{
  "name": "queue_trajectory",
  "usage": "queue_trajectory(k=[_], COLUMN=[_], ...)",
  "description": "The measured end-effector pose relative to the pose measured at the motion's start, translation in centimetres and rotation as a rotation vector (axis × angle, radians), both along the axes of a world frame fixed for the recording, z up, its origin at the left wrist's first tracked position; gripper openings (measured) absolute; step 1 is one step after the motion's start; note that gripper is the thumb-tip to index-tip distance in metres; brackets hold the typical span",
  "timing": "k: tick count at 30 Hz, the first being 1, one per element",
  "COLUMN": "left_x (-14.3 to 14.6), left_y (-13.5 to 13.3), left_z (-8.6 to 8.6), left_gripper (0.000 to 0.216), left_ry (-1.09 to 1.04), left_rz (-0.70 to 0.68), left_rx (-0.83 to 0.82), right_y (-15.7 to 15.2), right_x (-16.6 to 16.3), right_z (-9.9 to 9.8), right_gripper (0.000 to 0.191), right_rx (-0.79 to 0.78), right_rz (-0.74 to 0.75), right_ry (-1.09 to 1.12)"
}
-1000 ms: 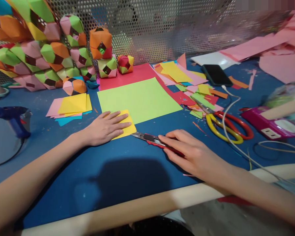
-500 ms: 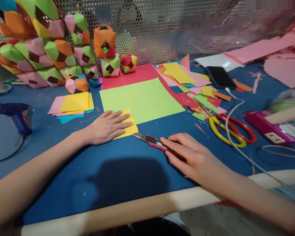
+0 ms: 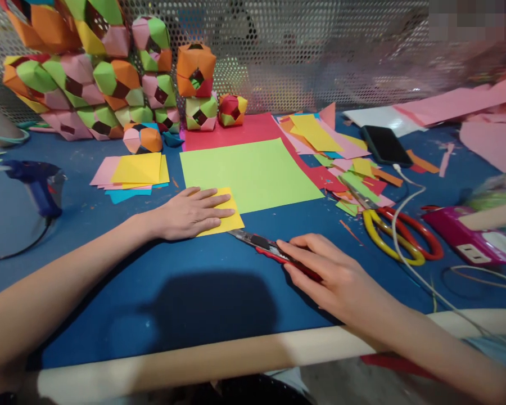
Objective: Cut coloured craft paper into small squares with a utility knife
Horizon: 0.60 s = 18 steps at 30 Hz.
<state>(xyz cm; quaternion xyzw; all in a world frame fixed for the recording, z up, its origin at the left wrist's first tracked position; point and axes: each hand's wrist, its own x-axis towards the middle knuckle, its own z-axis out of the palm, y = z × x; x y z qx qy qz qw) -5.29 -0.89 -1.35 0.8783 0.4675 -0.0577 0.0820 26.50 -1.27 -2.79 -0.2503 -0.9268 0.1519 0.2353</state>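
My left hand [image 3: 189, 212] lies flat with fingers spread on a small yellow paper [image 3: 233, 218], pressing it to the blue table. That paper overlaps the near left corner of a larger light green sheet [image 3: 253, 171]. In my right hand [image 3: 326, 269] is a red and black utility knife [image 3: 270, 247], its handle between thumb and fingers. The blade points left, its tip at the near edge of the yellow paper; whether it touches the paper I cannot tell. A red sheet [image 3: 231, 134] lies partly under the green one.
Stacked folded paper balls [image 3: 118, 79] stand at the back left. Coloured squares [image 3: 137, 169] and a blue glue gun [image 3: 36, 183] lie left. On the right are paper scraps [image 3: 354, 174], scissors [image 3: 398, 236], a phone [image 3: 385, 145], a white cable [image 3: 398, 216] and a purple power strip [image 3: 468, 233].
The whole view has shifted slightly, with the table's things appearing farther right. The knife tip sits a little farther left along the yellow paper's near edge. Both hands keep their hold.
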Motion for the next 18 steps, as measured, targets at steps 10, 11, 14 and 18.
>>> queue_trajectory(k=[10,11,14,18], left_x=[-0.3,-0.3,-0.2,-0.1], left_y=[0.1,0.0,-0.1,-0.2], left_z=[-0.2,-0.2,-0.3,-0.3], left_gripper=[0.048,0.048,0.048,0.049], left_ry=[-0.038,-0.041,-0.032,-0.039], left_rz=[-0.057,-0.058,-0.055,-0.057], left_rx=[0.075,0.081,0.087,0.092], right_y=[-0.2,-0.3,-0.3,-0.5], right_x=[-0.7,-0.7,-0.9,-1.1], right_z=[-0.3,-0.3,-0.3,-0.1], right_gripper=[0.034,0.034,0.033,0.031], right_rx=[0.059,0.061,0.056,0.055], right_rz=[0.014,0.022,0.043,0.041], right_ry=[-0.004,-0.005,-0.015,-0.019])
